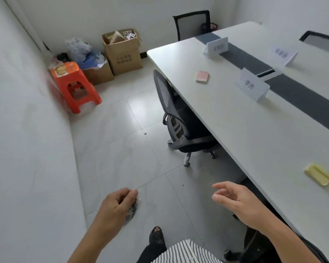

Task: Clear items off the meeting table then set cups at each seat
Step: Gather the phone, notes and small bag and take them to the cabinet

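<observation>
Yellow sticky-note pad (319, 174) lies on the white bench (235, 118) at about two o'clock from the right hand (237, 202), near it and close to the bench's near edge, its long axis running from ten o'clock to four o'clock. A pink sticky-note pad (203, 76) sits further up the bench at about twelve o'clock from that hand, well apart, beside the tucked-in mesh office chair (179, 122). Three folded name cards (252, 85) stand along the dark centre strip.

The right hand hovers over the floor just off the bench edge, fingers loosely spread and holding nothing. It is much the nearer hand to both pads. The left hand (118, 204) hangs lower at seven o'clock, fingers curled around a small crumpled scrap (133, 211), grey and white; what it is I cannot tell.

No cups are in view, so clearing looks unfinished, and the yellow pad seems the likely next pick.
</observation>
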Demonstrator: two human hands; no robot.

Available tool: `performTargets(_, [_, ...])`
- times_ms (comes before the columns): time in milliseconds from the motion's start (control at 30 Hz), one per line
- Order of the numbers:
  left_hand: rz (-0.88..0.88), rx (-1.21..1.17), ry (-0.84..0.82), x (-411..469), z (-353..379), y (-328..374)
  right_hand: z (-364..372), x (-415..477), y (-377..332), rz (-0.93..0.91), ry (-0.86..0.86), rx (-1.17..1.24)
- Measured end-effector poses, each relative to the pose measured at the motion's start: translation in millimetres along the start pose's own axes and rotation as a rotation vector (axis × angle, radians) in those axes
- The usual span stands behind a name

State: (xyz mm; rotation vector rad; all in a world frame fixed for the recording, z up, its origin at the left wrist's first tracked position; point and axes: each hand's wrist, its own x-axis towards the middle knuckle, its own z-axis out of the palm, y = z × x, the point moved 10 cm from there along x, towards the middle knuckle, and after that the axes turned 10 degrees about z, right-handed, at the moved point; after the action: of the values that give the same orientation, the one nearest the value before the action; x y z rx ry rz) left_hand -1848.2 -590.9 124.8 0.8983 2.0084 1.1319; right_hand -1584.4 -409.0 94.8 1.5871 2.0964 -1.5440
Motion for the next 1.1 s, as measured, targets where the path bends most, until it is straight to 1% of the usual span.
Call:
performTargets(67, [0.045, 0.03, -0.1, 47.9, 2.1, 12.5, -16.0, 8.4, -12.7, 0.023, 0.072, 0.062])
performTargets(167, [0.094, 0.066, -0.263, 108.4, 24.2, 36.4, -40.2, 11.8, -6.8, 0.099, 0.187, 0.182])
performTargets(300, [0.159, 0.057, -0.442, 161.1, 76.4, 74.7, -60.5, 15.3, 29.6, 0.247, 0.244, 0.308])
performTargets(433, [0.215, 0.075, -0.584, 191.3, 140.5, 106.6, -93.3, 28.7, 66.9, 0.333, 0.299, 0.408])
performTargets(600, [0.218, 0.058, -0.647, 229.3, 208.3, 141.8, -162.3, 60.5, 108.4, 0.377, 0.38, 0.48])
performTargets(700, [0.228, 0.094, -0.665, 253.1, 246.0, 166.8, -206.6, 88.4, 153.7, 0.443, 0.438, 0.52])
performTargets(767, [0.256, 0.127, -0.665, 269.2, 268.7, 181.4, -233.1, 110.6, 190.2, 0.509, 0.486, 0.486])
performTargets(833, [0.263, 0.161, -0.676, 278.3, 289.5, 191.4, -259.3, 125.3, 226.4, 0.593, 0.588, 0.406])
performTargets(933, [0.258, 0.165, -0.742, 278.5, 318.2, 198.9, -298.1, 129.0, 271.4, 0.755, 0.849, 0.276])
performTargets(967, [0.271, 0.183, -0.755, 279.1, 326.7, 203.5, -305.4, 129.9, 285.4, 0.814, 0.901, 0.27])
performTargets(1000, [0.287, 0.197, -0.766, 280.6, 334.6, 207.7, -308.0, 132.9, 299.8, 0.871, 0.911, 0.275])
performTargets(1100, [0.31, 0.23, -0.793, 290.8, 347.8, 215.2, -297.7, 145.4, 330.9, 0.989, 0.844, 0.244])
